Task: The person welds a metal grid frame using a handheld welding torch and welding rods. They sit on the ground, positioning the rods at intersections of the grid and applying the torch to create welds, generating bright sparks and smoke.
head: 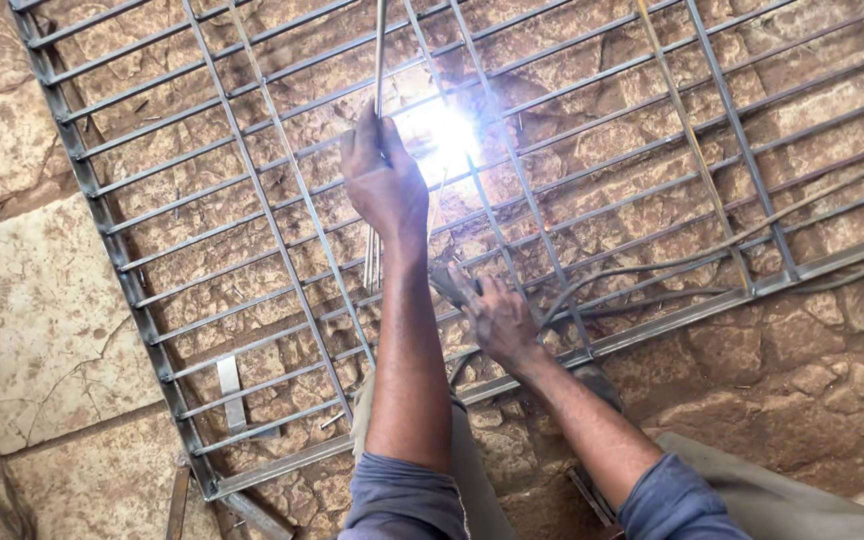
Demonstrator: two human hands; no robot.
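A grey steel grille [252, 180] of crossed bars lies flat on a stone floor. My left hand [384, 180] grips a thin metal rod [379, 50] that runs up out of view, holding it against the grille. Just right of it a white welding arc [444, 135] glares on a bar joint. My right hand [497, 320] is closed on a dark electrode holder [452, 285], whose tip points up toward the arc. Black cables [712, 250] trail from that hand to the right across the grille.
Rough tan stone paving [42, 300] surrounds the grille. A loose flat metal strip [230, 390] lies under the bars at lower left, and short steel offcuts [177, 500] sit by the frame's near corner. My knees in grey trousers [752, 490] are at the bottom.
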